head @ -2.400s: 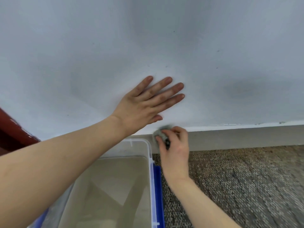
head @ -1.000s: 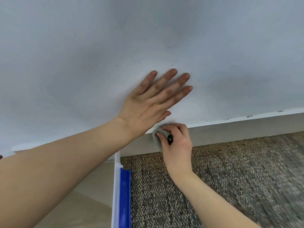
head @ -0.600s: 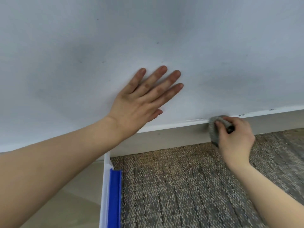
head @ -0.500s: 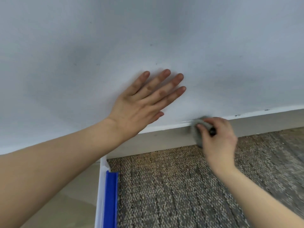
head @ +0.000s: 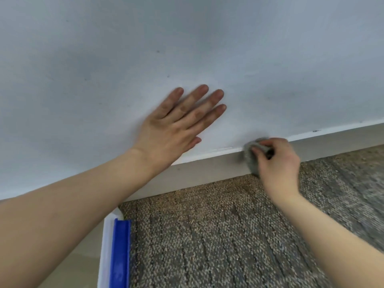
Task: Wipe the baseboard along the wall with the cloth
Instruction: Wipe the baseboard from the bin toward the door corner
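A pale grey baseboard [head: 209, 169] runs along the foot of the white wall [head: 187, 48], sloping up to the right. My right hand [head: 276, 163] is shut on a bunched grey cloth [head: 250, 156] and presses it against the baseboard right of centre. The cloth covers the board from its top edge to the carpet. My left hand [head: 178, 125] lies flat on the wall above the baseboard, fingers spread, holding nothing.
Speckled brown-grey carpet [head: 218, 235] covers the floor in front of the wall. A clear plastic bin with a blue handle [head: 119, 252] stands at the lower left, mostly hidden by my left forearm.
My right hand slid the cloth right along the baseboard, then back a little to the left. My left hand has stayed flat on the wall. The view shifted right, away from the bin.
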